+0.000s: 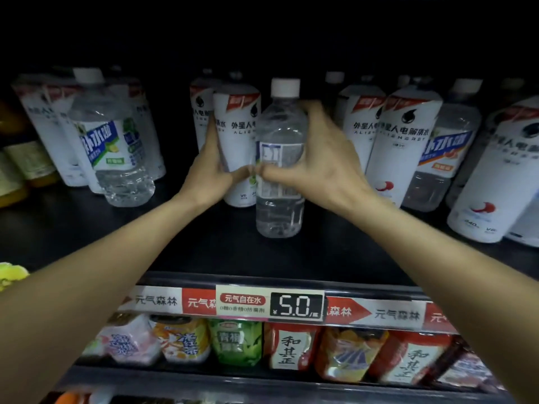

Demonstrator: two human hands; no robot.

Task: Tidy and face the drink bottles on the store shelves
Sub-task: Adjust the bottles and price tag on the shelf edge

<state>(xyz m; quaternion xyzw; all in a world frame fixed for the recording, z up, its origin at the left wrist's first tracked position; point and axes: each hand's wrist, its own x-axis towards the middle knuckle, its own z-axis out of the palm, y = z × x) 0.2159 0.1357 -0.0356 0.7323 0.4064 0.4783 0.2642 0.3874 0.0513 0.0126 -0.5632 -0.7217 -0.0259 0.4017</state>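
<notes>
Lower shelf: colourful drink bottles (236, 342) stand in a row under the shelf edge.
Shelf edge: a price tag (269, 301) reading 5.0 sits on the red-and-white strip (379, 312).
Shelf: dark shelf (204, 246), bare at the front.
Clear bottle: the clear bottle (278, 205) with a white cap stands upright near the shelf's middle, its label's back side facing out.
Right hand: the right hand (323, 161) has its fingers curled round the clear bottle's upper half.
Left hand: the left hand (213, 170) has its fingers wrapped round the white bottle (236, 132) just left of the clear one, touching it.
Back rows: more white bottles (399, 141) and clear bottles with blue labels (110, 147) stand at both sides.
</notes>
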